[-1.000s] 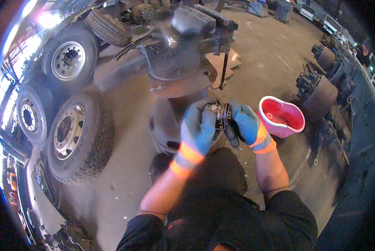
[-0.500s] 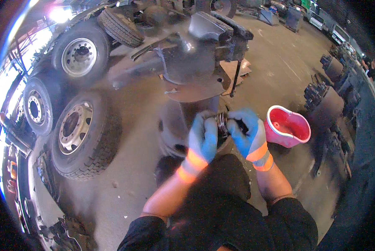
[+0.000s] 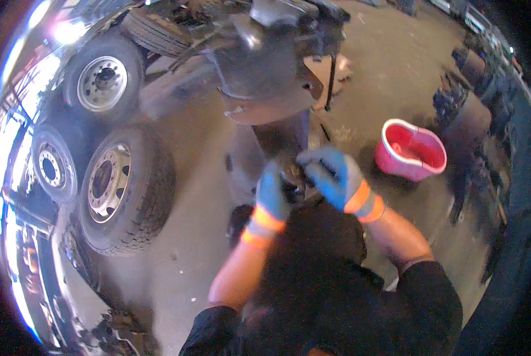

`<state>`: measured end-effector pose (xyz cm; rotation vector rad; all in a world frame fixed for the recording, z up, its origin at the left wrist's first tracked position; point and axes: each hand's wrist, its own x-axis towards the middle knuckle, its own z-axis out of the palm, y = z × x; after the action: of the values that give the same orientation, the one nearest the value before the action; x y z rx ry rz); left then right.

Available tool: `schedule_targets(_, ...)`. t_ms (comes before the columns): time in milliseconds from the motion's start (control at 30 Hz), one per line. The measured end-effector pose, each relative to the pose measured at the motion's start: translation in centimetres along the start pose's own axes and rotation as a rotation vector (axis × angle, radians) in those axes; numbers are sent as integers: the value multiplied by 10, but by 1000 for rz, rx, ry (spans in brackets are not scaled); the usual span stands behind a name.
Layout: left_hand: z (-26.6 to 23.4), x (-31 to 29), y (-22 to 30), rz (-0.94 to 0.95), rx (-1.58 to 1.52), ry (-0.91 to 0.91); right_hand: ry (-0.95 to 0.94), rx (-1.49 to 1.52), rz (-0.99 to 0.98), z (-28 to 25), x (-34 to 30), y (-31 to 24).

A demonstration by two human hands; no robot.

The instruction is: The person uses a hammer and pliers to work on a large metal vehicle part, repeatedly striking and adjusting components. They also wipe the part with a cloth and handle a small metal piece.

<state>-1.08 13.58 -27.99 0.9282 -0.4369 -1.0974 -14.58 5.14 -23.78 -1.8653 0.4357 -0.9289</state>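
Observation:
In front of my body, my left hand [image 3: 271, 194], in a blue-and-grey glove with an orange cuff, is closed around a small dark metal part [image 3: 293, 177]. The part looks round and ridged, but blur hides its exact kind. My right hand [image 3: 334, 173], gloved the same way, is beside the part's upper right, fingers curled and fingertips drawn together over it. Whatever lies between those fingertips is too small to make out. Just beyond both hands stands a dark, heavy metal stand [image 3: 277, 139] carrying what looks like a large bench vise [image 3: 250, 65].
A red bucket [image 3: 407, 169] with a white rim is on the floor to the right. Large truck wheels [image 3: 136, 190] stand on the left. Dark greasy machine parts [image 3: 464, 113] line the right side. A cardboard piece [image 3: 319, 77] shows behind the vise.
My right hand has lifted and shifted slightly left over the part, its fingers rearranged. My left hand has moved a little left and down. The whole view has tilted downward.

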Motion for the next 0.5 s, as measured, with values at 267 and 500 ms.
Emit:
schedule_targets(267,2,2,-13,-391,-404,-185,571,141,260,-79,-37,76)
schedule_targets(500,22,1,-16,-285,-395,-177,506,192,410,-90,-50,93)
